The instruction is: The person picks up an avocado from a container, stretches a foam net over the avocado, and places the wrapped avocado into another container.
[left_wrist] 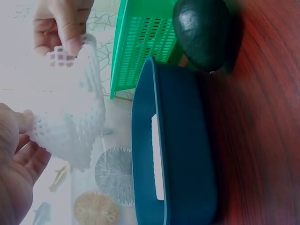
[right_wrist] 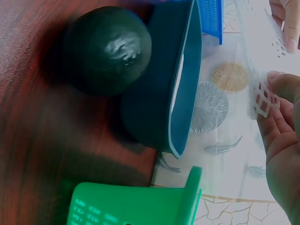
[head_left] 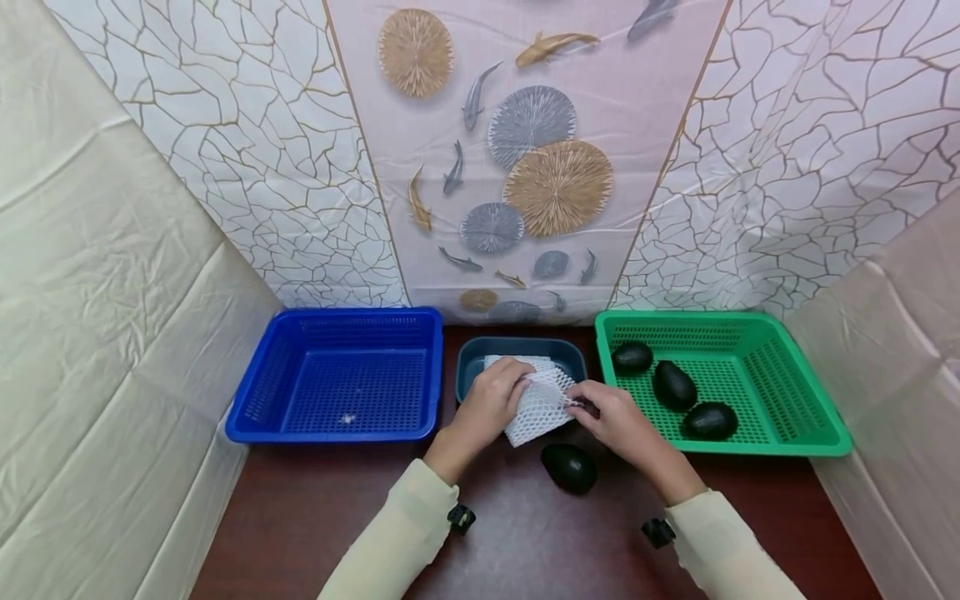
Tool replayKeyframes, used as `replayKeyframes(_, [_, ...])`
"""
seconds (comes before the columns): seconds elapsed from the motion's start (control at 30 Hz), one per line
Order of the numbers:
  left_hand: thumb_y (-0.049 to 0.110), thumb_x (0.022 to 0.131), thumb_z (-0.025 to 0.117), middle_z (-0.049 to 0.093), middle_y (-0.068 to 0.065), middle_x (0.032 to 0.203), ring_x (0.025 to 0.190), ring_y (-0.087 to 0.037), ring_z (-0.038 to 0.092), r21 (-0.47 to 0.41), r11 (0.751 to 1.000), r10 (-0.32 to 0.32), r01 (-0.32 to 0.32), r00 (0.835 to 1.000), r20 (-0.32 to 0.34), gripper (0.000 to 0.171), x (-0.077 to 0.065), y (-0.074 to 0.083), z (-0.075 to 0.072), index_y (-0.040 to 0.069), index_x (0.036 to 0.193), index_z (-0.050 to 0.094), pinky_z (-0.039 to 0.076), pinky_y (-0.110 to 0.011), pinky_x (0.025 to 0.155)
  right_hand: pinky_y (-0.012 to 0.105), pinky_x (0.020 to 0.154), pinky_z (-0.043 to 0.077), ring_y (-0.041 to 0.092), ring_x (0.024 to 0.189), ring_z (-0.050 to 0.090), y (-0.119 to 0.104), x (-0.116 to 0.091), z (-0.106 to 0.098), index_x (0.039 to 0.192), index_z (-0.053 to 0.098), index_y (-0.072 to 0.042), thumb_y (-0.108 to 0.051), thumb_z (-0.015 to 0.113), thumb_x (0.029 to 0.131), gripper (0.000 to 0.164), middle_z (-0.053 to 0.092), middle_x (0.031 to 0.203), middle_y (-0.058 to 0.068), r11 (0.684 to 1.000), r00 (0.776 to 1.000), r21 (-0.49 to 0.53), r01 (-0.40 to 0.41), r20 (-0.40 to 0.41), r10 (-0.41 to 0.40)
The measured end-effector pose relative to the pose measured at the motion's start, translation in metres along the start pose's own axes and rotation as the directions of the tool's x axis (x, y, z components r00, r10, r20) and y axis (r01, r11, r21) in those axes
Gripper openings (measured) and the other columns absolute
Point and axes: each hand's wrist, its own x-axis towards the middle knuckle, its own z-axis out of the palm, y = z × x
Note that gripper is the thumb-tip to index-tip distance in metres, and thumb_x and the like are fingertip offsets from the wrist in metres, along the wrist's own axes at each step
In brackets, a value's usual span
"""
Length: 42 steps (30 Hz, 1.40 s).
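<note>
Both hands hold one white foam net sleeve (head_left: pixel 542 408) above the dark teal tray (head_left: pixel 468 348). My left hand (head_left: pixel 491 396) pinches its left edge between thumb and fingers. At the opposite edge my right hand (head_left: pixel 611 417) pinches the mesh, plainly seen in the right wrist view, where the thumb lies on the net (right_wrist: pixel 266 99). More white foam net (left_wrist: pixel 157 159) lies inside the tray. A dark green avocado (head_left: pixel 570 468) lies on the table just in front of the tray, below the sleeve and between the two forearms.
To the right a green basket (head_left: pixel 813 392) holds 3 avocados, one of them an avocado (head_left: pixel 675 386) near its middle. A blue basket (head_left: pixel 337 437) stands on the left, with a small white bit on its floor. Patterned cloth (head_left: pixel 487 275) hangs close behind the containers.
</note>
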Motion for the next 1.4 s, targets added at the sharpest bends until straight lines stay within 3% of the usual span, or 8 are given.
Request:
replayKeyframes(0.17, [0.008, 0.101, 0.065, 0.070, -0.007, 0.106, 0.100, -0.022, 0.069, 0.002, 1.000, -0.027, 0.027, 0.999, -0.018, 0.012, -0.001, -0.004, -0.002, 0.006, 0.112, 0.071, 0.058, -0.035, 0.092, 0.032, 0.072, 0.059, 0.007, 0.084, 0.067, 0.001, -0.005, 0.000, 0.099, 0.073, -0.015, -0.006, 0.082, 0.086, 0.018, 0.074, 0.094, -0.005, 0.996, 0.994, 0.002, -0.094, 0.054, 0.094])
replayKeyframes(0.3, [0.009, 0.101, 0.065, 0.069, -0.007, 0.104, 0.098, -0.022, 0.069, 0.004, 0.999, -0.033, 0.033, 0.999, -0.027, 0.012, -0.003, -0.007, -0.002, 0.006, 0.111, 0.071, 0.058, -0.035, 0.090, 0.033, 0.074, 0.060, 0.006, 0.086, 0.068, 0.003, -0.009, 0.003, 0.100, 0.073, -0.017, -0.009, 0.081, 0.088, 0.017, 0.074, 0.096, -0.006, 0.993, 0.990, 0.001, -0.121, 0.070, 0.121])
replayKeyframes(0.67, [0.014, 0.102, 0.064, 0.072, -0.008, 0.113, 0.107, -0.022, 0.069, 0.021, 0.996, -0.084, 0.082, 0.994, 0.067, 0.020, -0.008, -0.004, 0.007, 0.007, 0.120, 0.070, 0.057, -0.037, 0.094, 0.033, 0.071, 0.060, 0.009, 0.084, 0.069, -0.002, -0.010, 0.005, 0.099, 0.073, -0.012, -0.004, 0.083, 0.084, 0.019, 0.073, 0.094, -0.003, 0.999, 0.998, 0.010, -0.053, -0.020, 0.053])
replayKeyframes(0.83, [0.018, 0.102, 0.065, 0.071, -0.010, 0.121, 0.113, -0.023, 0.068, 0.032, 0.995, -0.094, 0.092, 0.993, 0.077, 0.030, -0.010, 0.001, 0.009, 0.006, 0.129, 0.066, 0.056, -0.038, 0.099, 0.033, 0.070, 0.060, 0.010, 0.083, 0.069, -0.008, -0.005, 0.001, 0.100, 0.073, -0.010, -0.003, 0.083, 0.084, 0.021, 0.074, 0.095, 0.000, 1.000, 0.998, 0.006, -0.030, -0.060, 0.031])
replayKeyframes(1.0, [0.027, 0.098, 0.071, 0.065, -0.010, 0.133, 0.123, -0.026, 0.061, 0.078, 0.995, -0.073, 0.067, 0.995, 0.073, 0.045, -0.010, 0.005, 0.009, 0.006, 0.136, 0.061, 0.049, -0.042, 0.108, 0.030, 0.066, 0.059, 0.007, 0.077, 0.066, -0.011, -0.002, -0.001, 0.100, 0.072, -0.010, -0.003, 0.083, 0.084, 0.021, 0.072, 0.093, -0.001, 1.000, 0.996, -0.003, -0.020, -0.082, 0.020])
replayKeyframes(1.13, [0.031, 0.092, 0.078, 0.065, -0.009, 0.129, 0.119, -0.026, 0.062, 0.139, 0.990, -0.005, -0.003, 0.998, 0.055, 0.051, -0.014, 0.008, 0.011, 0.008, 0.134, 0.062, 0.050, -0.043, 0.106, 0.029, 0.066, 0.058, 0.006, 0.076, 0.064, -0.014, -0.001, -0.002, 0.101, 0.072, -0.010, -0.003, 0.083, 0.084, 0.021, 0.071, 0.092, -0.001, 0.999, 0.996, 0.007, -0.033, -0.089, 0.033])
replayKeyframes(1.23, [0.030, 0.090, 0.080, 0.067, -0.008, 0.123, 0.114, -0.024, 0.063, 0.170, 0.985, 0.031, -0.038, 0.998, 0.047, 0.049, -0.016, 0.009, 0.015, 0.007, 0.130, 0.064, 0.052, -0.040, 0.102, 0.029, 0.066, 0.059, 0.007, 0.077, 0.066, -0.018, 0.001, -0.002, 0.101, 0.072, -0.010, -0.003, 0.083, 0.085, 0.021, 0.072, 0.095, 0.000, 0.999, 0.995, 0.017, -0.039, -0.091, 0.041])
replayKeyframes(1.4, [0.022, 0.095, 0.076, 0.068, -0.006, 0.118, 0.109, -0.021, 0.064, 0.136, 0.990, 0.020, -0.023, 0.999, 0.025, 0.034, -0.019, 0.011, 0.018, 0.009, 0.125, 0.067, 0.054, -0.036, 0.098, 0.028, 0.065, 0.058, 0.008, 0.075, 0.066, -0.020, 0.003, -0.002, 0.105, 0.071, -0.009, -0.004, 0.084, 0.084, 0.025, 0.073, 0.099, 0.004, 1.000, 0.996, 0.016, -0.010, -0.089, 0.012])
